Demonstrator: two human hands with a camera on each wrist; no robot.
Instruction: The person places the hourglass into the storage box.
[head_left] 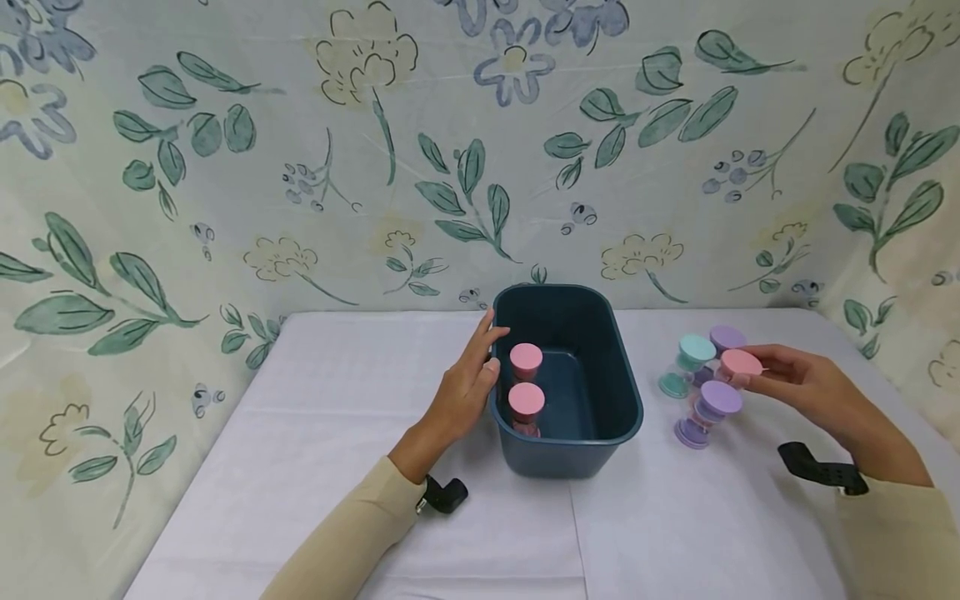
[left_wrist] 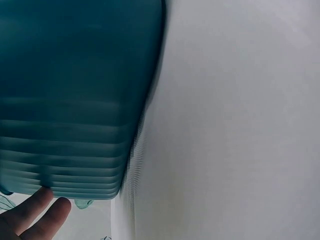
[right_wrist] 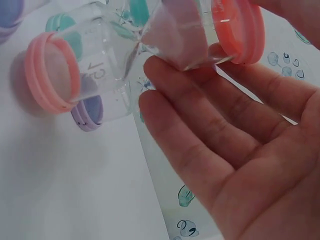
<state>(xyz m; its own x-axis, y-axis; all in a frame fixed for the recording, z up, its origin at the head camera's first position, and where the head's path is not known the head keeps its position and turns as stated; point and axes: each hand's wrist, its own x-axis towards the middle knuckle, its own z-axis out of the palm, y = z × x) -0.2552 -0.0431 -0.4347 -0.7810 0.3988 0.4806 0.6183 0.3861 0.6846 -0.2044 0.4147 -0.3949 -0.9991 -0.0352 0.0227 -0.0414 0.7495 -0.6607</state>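
Note:
My right hand pinches a pink-capped sand timer by its upper cap. In the right wrist view its clear glass shows, with pinkish sand in the half nearest the fingers. Close around it stand a teal sand timer and two purple ones, one in front and one behind. My left hand rests with extended fingers at the left side of a dark teal plastic bin. Inside the bin, along its left wall, two pink sand timers stand upright.
A white cloth covers the table. Behind it hangs a floral curtain, and the bin's far end stands near it. Each wrist wears a black strap with a small camera.

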